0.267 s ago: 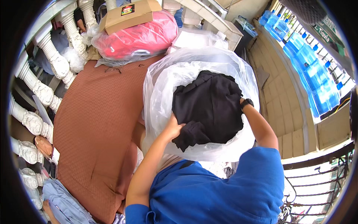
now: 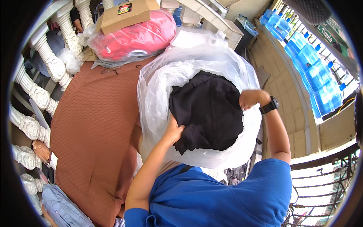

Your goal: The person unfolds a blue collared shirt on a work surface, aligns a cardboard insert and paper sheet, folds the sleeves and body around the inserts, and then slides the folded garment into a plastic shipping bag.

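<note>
A large clear plastic bag (image 2: 155, 87) stands with its mouth spread wide, and a bundle of black cloth (image 2: 211, 109) fills it. My left hand (image 2: 174, 131) is closed on the near left edge of the cloth, thumb on top. Over the right side of the bag is my right hand (image 2: 252, 99), its wrist bent and wearing a black watch (image 2: 269, 105). Its fingers curl down close to the cloth's right edge. Whether they pinch anything is hidden.
Left of the bag lies a brown textured cover (image 2: 94, 132). Beyond it sits a red bundle in clear plastic (image 2: 140, 38) with a cardboard box (image 2: 124, 17) on top. White balusters (image 2: 53, 62) line the left. Blue water jugs (image 2: 314, 72) stand along the right ledge.
My right hand has come up from inside the bag's right side and is now above its rim, wrist bent. My left hand keeps its hold on the black cloth. The view has shifted slightly.
</note>
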{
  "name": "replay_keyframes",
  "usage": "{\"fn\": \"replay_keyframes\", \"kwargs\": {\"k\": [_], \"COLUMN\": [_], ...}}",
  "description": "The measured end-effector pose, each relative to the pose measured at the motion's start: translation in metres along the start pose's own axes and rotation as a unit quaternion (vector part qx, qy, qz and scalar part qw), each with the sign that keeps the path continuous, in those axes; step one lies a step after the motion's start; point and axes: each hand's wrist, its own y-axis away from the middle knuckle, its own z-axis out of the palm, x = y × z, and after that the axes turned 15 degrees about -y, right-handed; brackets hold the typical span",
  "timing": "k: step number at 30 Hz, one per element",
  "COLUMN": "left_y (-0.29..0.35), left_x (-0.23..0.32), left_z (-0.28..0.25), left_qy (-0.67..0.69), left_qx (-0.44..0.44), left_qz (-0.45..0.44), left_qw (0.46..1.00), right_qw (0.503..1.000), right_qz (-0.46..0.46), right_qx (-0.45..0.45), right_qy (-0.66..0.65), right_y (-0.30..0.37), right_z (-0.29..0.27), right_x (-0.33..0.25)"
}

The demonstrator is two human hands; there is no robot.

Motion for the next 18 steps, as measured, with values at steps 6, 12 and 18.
{"fn": "replay_keyframes", "kwargs": {"k": [6, 12, 18], "left_y": [0.011, 0.026, 0.043], "left_x": [0.041, 0.074, 0.097], "left_z": [-0.021, -0.016, -0.003], "left_qy": [-0.104, -0.242, -0.423], "left_qx": [-0.048, -0.042, -0.013], "left_qz": [-0.049, 0.086, 0.18], "left_qw": [0.992, 0.966, 0.888], "right_qw": [0.861, 0.806, 0.821], "right_qz": [-0.401, -0.501, -0.487], "right_qx": [0.3, 0.304, 0.297], "right_qy": [0.083, 0.082, -0.034], "right_y": [-0.065, -0.225, -0.219], "right_z": [0.007, 0.006, 0.013], "right_x": [-0.115, -0.08, -0.101]}}
